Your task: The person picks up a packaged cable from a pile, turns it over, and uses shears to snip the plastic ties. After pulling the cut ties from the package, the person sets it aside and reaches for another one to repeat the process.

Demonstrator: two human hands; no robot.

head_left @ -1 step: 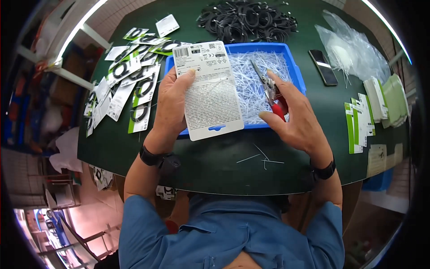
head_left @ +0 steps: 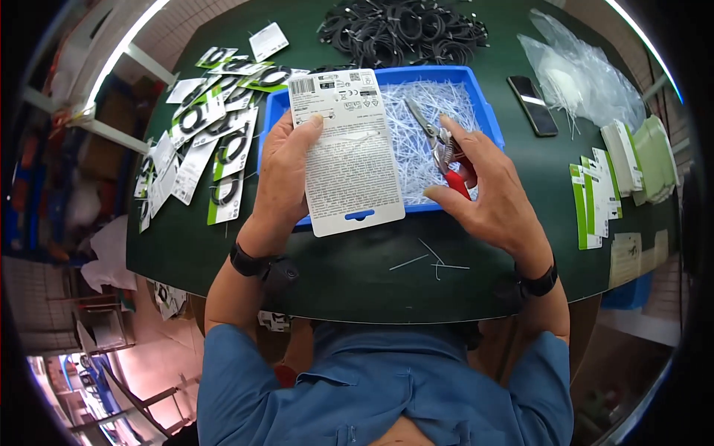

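Note:
My left hand (head_left: 281,167) grips a white packaging card (head_left: 349,178) by its left edge, thumb on the front. Small print covers the side that shows, and a hanging slot is at the bottom. A thin white tie (head_left: 363,136) lies across its upper part. In my right hand (head_left: 494,193) is a pair of red-handled pruning shears (head_left: 455,181), blades pointing up and to the left, just right of the card. Under both, a blue tray (head_left: 487,119) is filled with thin white strips (head_left: 428,178).
Finished-looking cards with black cable coils (head_left: 234,145) are heaped at the left. A pile of black cables (head_left: 401,30) lies at the back. Right are a phone (head_left: 533,108), a clear plastic bag (head_left: 587,78) and green-and-white cards (head_left: 586,208). Several loose ties (head_left: 439,264) lie near the front edge.
The table and its things sit slightly further left and higher in the picture. Both hands keep their holds on the card and the shears.

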